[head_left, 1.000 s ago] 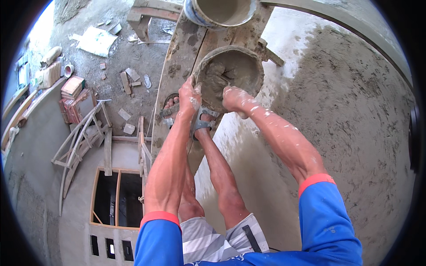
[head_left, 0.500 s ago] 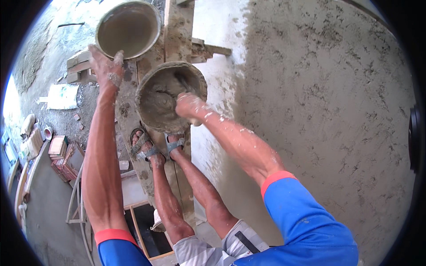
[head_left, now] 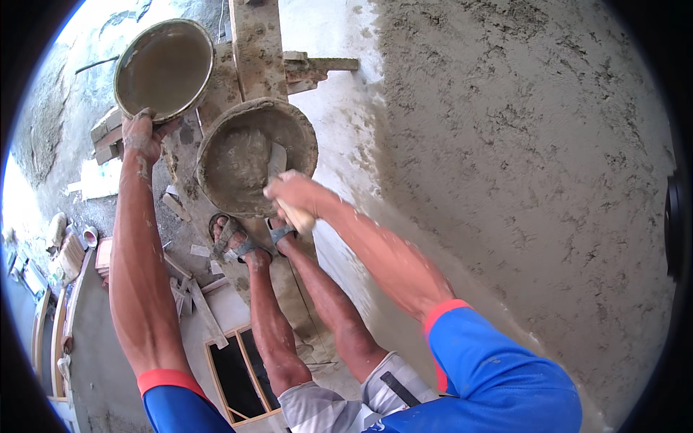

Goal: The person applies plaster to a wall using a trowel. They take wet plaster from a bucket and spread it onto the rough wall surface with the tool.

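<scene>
At the far left, my left hand (head_left: 142,137) meets the near rim of a bucket (head_left: 210,66); from this angle I cannot tell whether its fingers are clamped. Nearer and to the right, my right hand (head_left: 296,190) has its fingers clamped on a trowel (head_left: 276,159), blade inside a round basin (head_left: 304,130) of grey mix (head_left: 237,157), on planks (head_left: 256,43).

Look down to your left: a white sheet (head_left: 99,180) lies spread on the littered grey ground (head_left: 101,212), and there's a small round tub (head_left: 90,236), right between pale blocks (head_left: 68,260) and a reddish stack (head_left: 103,254)! Below you, a wooden frame (head_left: 252,372) splits a dark opening, one loose plank (head_left: 207,314) slanting beside it, timber lengths (head_left: 58,346) curving at far left.
</scene>
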`<state>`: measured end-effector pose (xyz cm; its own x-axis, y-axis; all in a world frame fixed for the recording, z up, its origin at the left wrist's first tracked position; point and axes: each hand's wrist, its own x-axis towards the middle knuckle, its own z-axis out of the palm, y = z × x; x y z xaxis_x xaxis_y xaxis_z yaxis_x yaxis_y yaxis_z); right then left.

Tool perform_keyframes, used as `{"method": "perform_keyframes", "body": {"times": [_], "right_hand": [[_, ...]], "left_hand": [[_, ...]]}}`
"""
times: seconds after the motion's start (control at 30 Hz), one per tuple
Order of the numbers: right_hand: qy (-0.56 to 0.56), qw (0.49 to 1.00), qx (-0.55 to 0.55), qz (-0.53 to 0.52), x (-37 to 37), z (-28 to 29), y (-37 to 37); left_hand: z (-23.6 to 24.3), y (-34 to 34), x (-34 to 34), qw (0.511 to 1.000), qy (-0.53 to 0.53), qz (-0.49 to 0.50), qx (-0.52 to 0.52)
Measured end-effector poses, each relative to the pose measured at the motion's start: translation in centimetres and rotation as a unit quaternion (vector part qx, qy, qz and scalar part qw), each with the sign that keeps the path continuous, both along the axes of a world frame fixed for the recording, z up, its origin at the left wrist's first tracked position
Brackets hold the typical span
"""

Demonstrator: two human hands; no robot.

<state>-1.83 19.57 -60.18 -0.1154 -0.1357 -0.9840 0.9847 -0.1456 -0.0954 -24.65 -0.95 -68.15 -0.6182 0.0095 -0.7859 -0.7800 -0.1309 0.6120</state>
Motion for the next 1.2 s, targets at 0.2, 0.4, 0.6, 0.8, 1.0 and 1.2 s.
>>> {"method": "perform_keyframes", "body": {"times": [0.2, 0.4, 0.6, 0.8, 1.0, 1.2], "right_hand": [[0.174, 0.715, 0.302, 0.606, 4.9, 1.7, -6.7], [0.239, 0.800, 0.065, 0.546, 1.3, -7.4, -0.1], [0.098, 0.976, 0.064, 0.186, 5.8, 1.9, 0.0], [0.330, 0.645, 0.288, 0.627, 6.3, -4.3, -2.6], [0.247, 0.816, 0.089, 0.514, -1.9, -0.3, 2.6], [0.272, 0.684, 0.309, 0.602, -3.4, 0.6, 4.2]], "left_hand": [[-1.4, -2.3, -0.6, 0.999, 0.006, 0.047, -0.015], [1.0, -2.0, 0.6, 0.998, 0.033, 0.055, -0.005], [5.2, -9.8, 4.5, 0.997, 0.050, 0.055, -0.023], [12.6, -13.9, 11.3, 0.993, 0.053, 0.049, -0.096], [17.1, -17.9, 20.8, 0.993, 0.003, 0.049, -0.108], [19.8, -15.2, 26.1, 0.991, -0.012, 0.031, -0.128]]}}
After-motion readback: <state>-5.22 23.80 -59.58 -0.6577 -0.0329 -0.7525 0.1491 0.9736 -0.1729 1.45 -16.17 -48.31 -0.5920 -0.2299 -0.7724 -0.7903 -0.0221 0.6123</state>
